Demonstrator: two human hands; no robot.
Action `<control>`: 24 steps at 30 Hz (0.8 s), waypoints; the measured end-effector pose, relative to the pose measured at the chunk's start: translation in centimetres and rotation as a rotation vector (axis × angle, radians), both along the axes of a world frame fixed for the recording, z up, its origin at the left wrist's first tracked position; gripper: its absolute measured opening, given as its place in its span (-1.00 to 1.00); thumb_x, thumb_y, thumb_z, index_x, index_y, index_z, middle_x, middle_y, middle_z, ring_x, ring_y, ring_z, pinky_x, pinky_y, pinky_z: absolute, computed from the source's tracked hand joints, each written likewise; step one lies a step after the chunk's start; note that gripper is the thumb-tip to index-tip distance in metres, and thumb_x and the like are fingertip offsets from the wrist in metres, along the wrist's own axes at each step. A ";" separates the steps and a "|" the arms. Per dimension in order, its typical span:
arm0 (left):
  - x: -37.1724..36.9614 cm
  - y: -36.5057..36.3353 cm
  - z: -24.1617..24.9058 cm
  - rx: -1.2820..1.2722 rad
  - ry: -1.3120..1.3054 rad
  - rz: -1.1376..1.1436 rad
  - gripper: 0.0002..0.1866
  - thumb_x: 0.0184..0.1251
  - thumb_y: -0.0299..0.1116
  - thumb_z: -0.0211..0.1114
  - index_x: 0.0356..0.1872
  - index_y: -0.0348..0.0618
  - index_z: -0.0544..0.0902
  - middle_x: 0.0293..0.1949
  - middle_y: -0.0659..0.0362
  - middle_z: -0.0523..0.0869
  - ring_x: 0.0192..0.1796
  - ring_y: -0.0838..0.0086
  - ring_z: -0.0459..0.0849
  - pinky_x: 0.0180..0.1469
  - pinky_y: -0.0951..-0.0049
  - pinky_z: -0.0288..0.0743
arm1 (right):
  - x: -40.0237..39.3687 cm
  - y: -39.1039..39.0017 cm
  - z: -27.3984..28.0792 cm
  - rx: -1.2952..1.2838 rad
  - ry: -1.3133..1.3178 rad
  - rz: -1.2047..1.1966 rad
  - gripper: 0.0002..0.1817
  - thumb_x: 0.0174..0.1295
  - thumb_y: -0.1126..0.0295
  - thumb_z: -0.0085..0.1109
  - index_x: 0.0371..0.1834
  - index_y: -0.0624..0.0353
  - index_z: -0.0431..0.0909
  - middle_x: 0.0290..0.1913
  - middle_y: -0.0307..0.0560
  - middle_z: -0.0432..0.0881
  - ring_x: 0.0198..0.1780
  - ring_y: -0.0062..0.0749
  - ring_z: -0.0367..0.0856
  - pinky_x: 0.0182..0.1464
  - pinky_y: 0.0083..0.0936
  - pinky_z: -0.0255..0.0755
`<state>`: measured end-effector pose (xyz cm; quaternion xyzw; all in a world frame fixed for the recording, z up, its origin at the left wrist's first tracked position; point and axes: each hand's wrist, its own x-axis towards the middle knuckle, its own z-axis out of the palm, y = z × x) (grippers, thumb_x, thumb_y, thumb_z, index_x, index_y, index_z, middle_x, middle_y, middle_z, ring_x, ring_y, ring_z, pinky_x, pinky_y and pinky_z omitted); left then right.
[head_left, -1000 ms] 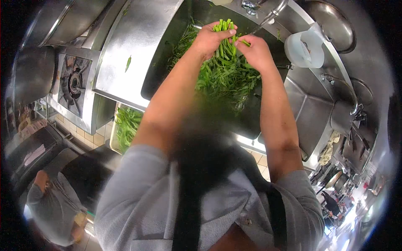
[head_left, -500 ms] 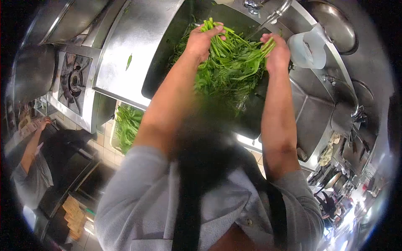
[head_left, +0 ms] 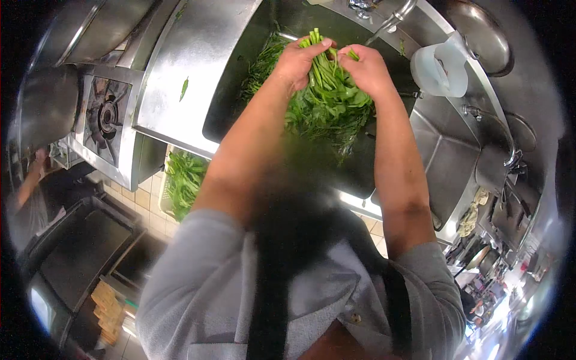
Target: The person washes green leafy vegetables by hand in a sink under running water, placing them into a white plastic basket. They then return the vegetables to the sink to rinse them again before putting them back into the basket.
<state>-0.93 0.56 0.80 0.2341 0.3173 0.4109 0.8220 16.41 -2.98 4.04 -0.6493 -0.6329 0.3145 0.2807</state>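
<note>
Over the dark sink basin (head_left: 225, 111), my left hand (head_left: 298, 63) is closed round the stems of a bunch of leafy greens (head_left: 330, 90). My right hand (head_left: 365, 67) pinches a few stems close beside it, at the top right of the bunch. The leaves hang down below both hands. More feathery greens (head_left: 261, 75) lie in the basin to the left and beneath the bunch. A metal faucet (head_left: 393, 21) reaches over the basin's far edge, just beyond my right hand.
A loose leaf (head_left: 184, 88) lies on the steel drainboard (head_left: 174, 66). Left of it is a gas burner (head_left: 108, 114). A basket of greens (head_left: 183, 183) sits below. A translucent container (head_left: 441, 69) stands at the right, near a second sink (head_left: 444, 156). Another person's arm (head_left: 30, 183) shows far left.
My right hand has moved left with its stems, up to my left hand, and the greens are gathered closer together. The other person at the far left has moved further left.
</note>
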 end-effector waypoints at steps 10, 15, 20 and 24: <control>0.2 -0.1 0.3 -0.001 0.036 0.044 -0.83 0.30 -0.41 0.36 -0.18 -0.28 0.66 -0.31 0.10 0.73 -0.34 0.39 0.71 -0.30 0.30 0.67 | -1.1 -0.6 -0.5 0.083 -0.276 -0.002 -0.71 0.18 0.16 0.16 -0.11 -0.01 0.69 -0.12 0.08 0.69 -0.05 0.07 0.63 0.04 -0.18 0.49; 0.6 -1.0 0.2 -0.037 0.082 0.040 -0.82 0.31 -0.40 0.35 -0.16 -0.27 0.66 -0.32 0.09 0.71 -0.34 0.40 0.70 -0.30 0.29 0.67 | -0.7 -0.4 -1.8 -0.023 -0.125 -0.224 -0.68 0.23 0.14 0.14 -0.11 0.07 0.69 -0.12 0.11 0.70 -0.08 0.04 0.66 0.01 -0.24 0.49; -0.2 -0.8 -1.0 -0.113 -0.011 0.084 -0.82 0.34 -0.38 0.33 -0.14 -0.26 0.65 -0.35 0.10 0.69 -0.31 0.41 0.68 -0.31 0.29 0.68 | 2.3 -0.3 -3.9 -0.058 0.196 -0.424 -0.67 0.27 0.18 0.14 -0.16 0.24 0.68 -0.27 0.08 0.71 -0.21 -0.23 0.66 -0.05 -0.38 0.47; -1.3 -0.4 -1.6 -0.095 0.017 0.109 -0.80 0.34 -0.31 0.35 -0.16 -0.23 0.65 -0.30 0.13 0.69 -0.28 0.43 0.68 -0.29 0.23 0.70 | 3.2 -0.6 -2.4 -0.106 0.521 -0.487 -0.73 0.33 0.22 0.11 -0.09 0.15 0.65 -0.23 -0.10 0.74 -0.28 -0.51 0.52 -0.20 -0.51 0.40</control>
